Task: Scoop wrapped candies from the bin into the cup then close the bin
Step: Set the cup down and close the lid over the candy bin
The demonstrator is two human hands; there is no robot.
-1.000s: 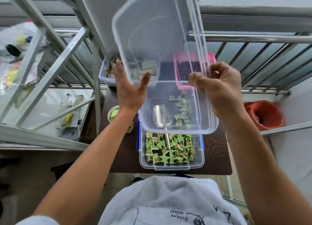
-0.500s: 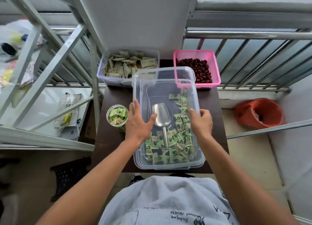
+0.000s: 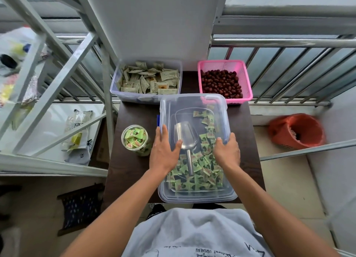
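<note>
The clear bin (image 3: 198,198) of green wrapped candies (image 3: 200,170) sits on the dark table (image 3: 134,172) with its clear lid (image 3: 192,102) lying on top. A metal scoop (image 3: 185,137) lies inside, seen through the lid. My left hand (image 3: 163,152) lies flat on the lid's left side, fingers spread. My right hand (image 3: 227,150) curls over the lid's right edge by the blue latch (image 3: 225,135). A clear cup (image 3: 135,139) full of green candies stands left of the bin.
Behind the bin stand a clear tub of pale sachets (image 3: 146,81) and a pink basket of red dates (image 3: 223,81). Metal railings run left and behind. An orange bucket (image 3: 296,131) sits on the floor at right; bags (image 3: 77,133) lie lower left.
The lid has come down from held up high onto the bin. Both hands have followed it down and now press on its left and right sides.
</note>
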